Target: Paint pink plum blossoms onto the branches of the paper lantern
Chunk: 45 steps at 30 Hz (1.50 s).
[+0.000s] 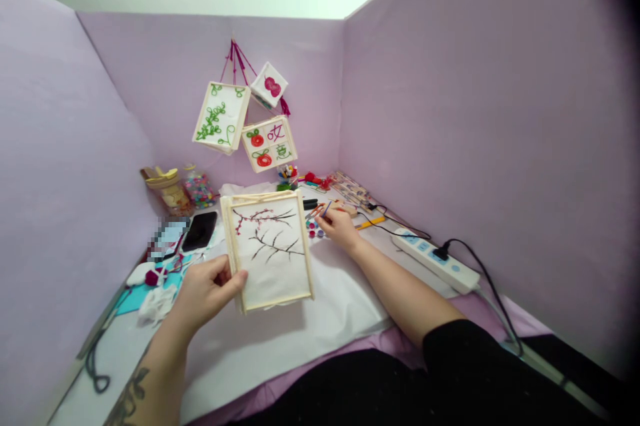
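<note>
My left hand (213, 289) grips the lower left edge of a wooden-framed painted panel (273, 273), thumb on its front. Dark branches cross the white face, and small pink blossoms dot the upper branch. The panel is held up off the table, slightly tilted. Over the paints, my right hand (339, 227) has its fingers closed around a thin paintbrush (327, 209). Just below those fingers are small paint pots (313, 231) in red and purple. The brush tip is too small to make out and stays apart from the panel.
A white power strip (435, 259) with a black plug lies at the right. On the left are a black phone (200, 231), a jar of colourful beads (200, 189) and a white cloth (157, 305). Framed pictures (223, 116) hang from cords on the back partition.
</note>
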Available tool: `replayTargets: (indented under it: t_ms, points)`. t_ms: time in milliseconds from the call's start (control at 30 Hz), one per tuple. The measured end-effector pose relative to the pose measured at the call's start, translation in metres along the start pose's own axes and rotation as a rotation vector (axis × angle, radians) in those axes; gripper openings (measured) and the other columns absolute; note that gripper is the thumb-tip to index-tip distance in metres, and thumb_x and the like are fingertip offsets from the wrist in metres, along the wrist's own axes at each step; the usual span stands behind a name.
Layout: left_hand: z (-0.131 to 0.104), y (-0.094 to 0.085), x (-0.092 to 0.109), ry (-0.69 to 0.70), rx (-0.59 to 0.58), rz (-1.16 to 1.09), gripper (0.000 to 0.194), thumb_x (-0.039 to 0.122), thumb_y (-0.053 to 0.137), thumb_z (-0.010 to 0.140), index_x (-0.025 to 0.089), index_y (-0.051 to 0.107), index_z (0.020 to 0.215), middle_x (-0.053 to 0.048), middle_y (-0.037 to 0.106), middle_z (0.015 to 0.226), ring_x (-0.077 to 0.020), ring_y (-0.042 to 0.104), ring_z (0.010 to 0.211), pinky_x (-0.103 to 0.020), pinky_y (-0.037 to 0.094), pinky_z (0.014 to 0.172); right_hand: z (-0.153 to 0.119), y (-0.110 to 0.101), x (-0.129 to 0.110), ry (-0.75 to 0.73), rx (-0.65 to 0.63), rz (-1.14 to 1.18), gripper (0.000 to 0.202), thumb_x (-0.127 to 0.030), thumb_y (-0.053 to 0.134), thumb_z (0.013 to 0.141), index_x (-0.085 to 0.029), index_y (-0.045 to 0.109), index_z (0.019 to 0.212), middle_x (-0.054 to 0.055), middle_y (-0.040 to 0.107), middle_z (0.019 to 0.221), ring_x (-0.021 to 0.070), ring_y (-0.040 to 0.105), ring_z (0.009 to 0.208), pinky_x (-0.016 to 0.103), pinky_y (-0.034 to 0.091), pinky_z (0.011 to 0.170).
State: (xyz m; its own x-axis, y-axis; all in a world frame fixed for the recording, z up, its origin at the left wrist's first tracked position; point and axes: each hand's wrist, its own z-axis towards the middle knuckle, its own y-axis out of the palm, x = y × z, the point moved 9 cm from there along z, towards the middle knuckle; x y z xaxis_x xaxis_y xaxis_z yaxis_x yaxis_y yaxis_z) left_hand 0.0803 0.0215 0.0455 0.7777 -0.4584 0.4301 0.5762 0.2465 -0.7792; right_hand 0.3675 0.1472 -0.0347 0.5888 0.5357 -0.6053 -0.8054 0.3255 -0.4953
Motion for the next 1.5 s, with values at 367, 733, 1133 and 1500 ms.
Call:
replayTargets:
  t_ms: [367, 733, 1133, 1500]
  points:
    - [-0.0008, -0.0003, 0.0008, -0.005, -0.012, -0.001, 0.040, 0.046, 0.053, 0.079, 0.023, 0.037, 0.050, 0.006, 0.039, 0.042, -0.0094, 0.037, 0.041, -0.021, 0.029, 0.041, 0.0004, 0.0040, -0.0003, -0.013, -0.035, -0.033, 0.027, -0.035, 0.058, 0.089, -0.021, 0.053, 0.066, -0.002, 0.056, 0.059, 0.0121, 0.047, 0.057, 0.024, 0.032, 0.058]
    - [0.0007, 0.0003, 0.0005, -0.007, -0.014, 0.007, 0.040, 0.046, 0.053, 0.079, 0.023, 0.037, 0.051, 0.006, 0.039, 0.043, -0.0097, 0.037, 0.042, -0.021, 0.030, 0.042, 0.0002, 0.0031, -0.0041, -0.017, -0.040, -0.031, 0.025, -0.033, 0.058, 0.089, -0.021, 0.056, 0.067, -0.002, 0.057, 0.059, 0.0130, 0.049, 0.057, 0.025, 0.034, 0.059]
    - [0.0017, -0.0014, 0.0045, -0.013, -0.008, 0.000, 0.040, 0.046, 0.052, 0.078, 0.023, 0.036, 0.050, 0.006, 0.038, 0.043, -0.0096, 0.037, 0.041, -0.021, 0.029, 0.042, 0.0002, 0.0038, -0.0011, -0.007, -0.036, -0.010, 0.026, -0.038, 0.056, 0.089, -0.021, 0.056, 0.069, -0.002, 0.056, 0.058, 0.0123, 0.046, 0.056, 0.024, 0.033, 0.057]
    - [0.0010, 0.0005, 0.0014, -0.032, -0.019, -0.006, 0.040, 0.047, 0.053, 0.078, 0.023, 0.036, 0.050, 0.006, 0.040, 0.043, -0.0100, 0.038, 0.042, -0.022, 0.030, 0.042, 0.0005, 0.0043, -0.0016, -0.005, -0.036, -0.014, 0.026, -0.034, 0.058, 0.088, -0.022, 0.055, 0.066, -0.002, 0.057, 0.058, 0.0129, 0.048, 0.057, 0.025, 0.034, 0.057]
